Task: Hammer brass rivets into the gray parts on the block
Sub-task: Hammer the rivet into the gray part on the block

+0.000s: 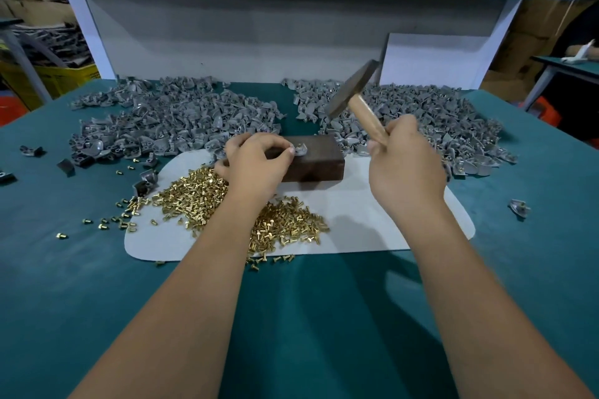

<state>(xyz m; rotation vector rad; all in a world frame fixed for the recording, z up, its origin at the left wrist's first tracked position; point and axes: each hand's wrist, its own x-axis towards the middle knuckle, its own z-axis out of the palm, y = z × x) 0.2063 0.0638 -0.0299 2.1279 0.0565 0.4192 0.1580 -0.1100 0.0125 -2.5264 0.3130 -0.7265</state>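
Observation:
A dark metal block [319, 163] sits on a white mat [372, 223] on the green table. On top of the block lies a gray part [300, 150]. My left hand [256, 162] pinches this part at its left edge, fingers curled. My right hand [405, 165] grips the wooden handle of a hammer [351, 91]. The hammer head is raised above and behind the block, tilted up to the right. A heap of brass rivets [201, 194] spreads on the mat under my left forearm.
Two large piles of gray parts [168, 120] [421, 120] lie behind the block, left and right. Loose rivets and a few gray parts are scattered on the green cloth at left, and one part [518, 207] lies at right. A white shelf frame stands at the back.

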